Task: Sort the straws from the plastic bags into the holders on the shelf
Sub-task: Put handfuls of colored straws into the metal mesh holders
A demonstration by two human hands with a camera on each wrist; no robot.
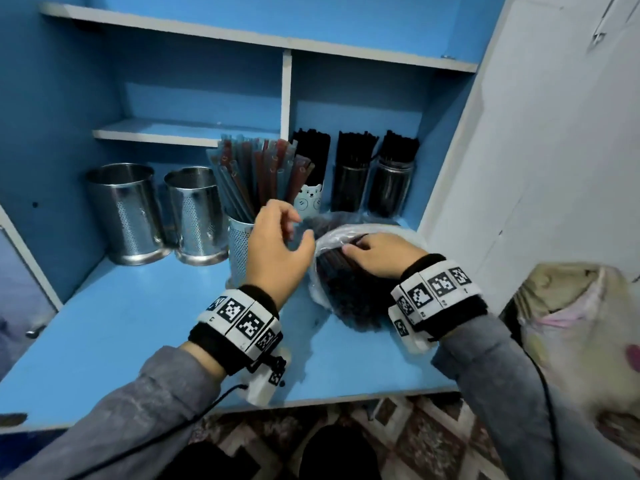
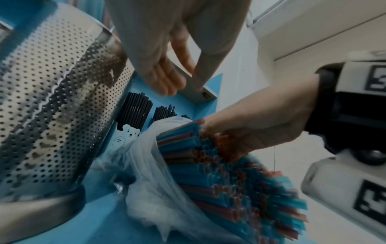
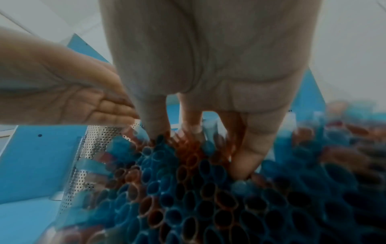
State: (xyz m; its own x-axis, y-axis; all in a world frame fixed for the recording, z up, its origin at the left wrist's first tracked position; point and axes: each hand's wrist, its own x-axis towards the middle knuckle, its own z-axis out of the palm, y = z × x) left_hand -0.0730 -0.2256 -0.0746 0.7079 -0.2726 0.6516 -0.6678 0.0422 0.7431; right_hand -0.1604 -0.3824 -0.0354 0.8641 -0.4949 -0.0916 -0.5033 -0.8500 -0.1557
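Note:
A clear plastic bag [image 1: 323,242] of blue and red straws [image 2: 229,181] lies on the blue shelf board [image 1: 138,323], open ends toward me. My right hand [image 1: 360,249] rests on top of the bundle, and its fingertips [image 3: 156,130] dig in among the straw ends [image 3: 188,189] and pinch a few. My left hand [image 1: 298,230] hovers just left of the bag, fingers loosely curled, holding nothing. Behind it stands a perforated metal holder [image 1: 239,244] with several coloured straws [image 1: 256,168] in it.
Two steel holders [image 1: 124,209] [image 1: 195,213] stand at the left, no straws showing in them. A bear-print holder [image 1: 308,199] and two dark jars [image 1: 349,181] [image 1: 391,181] hold black straws behind the bag. A white wall [image 1: 536,150] closes the right side.

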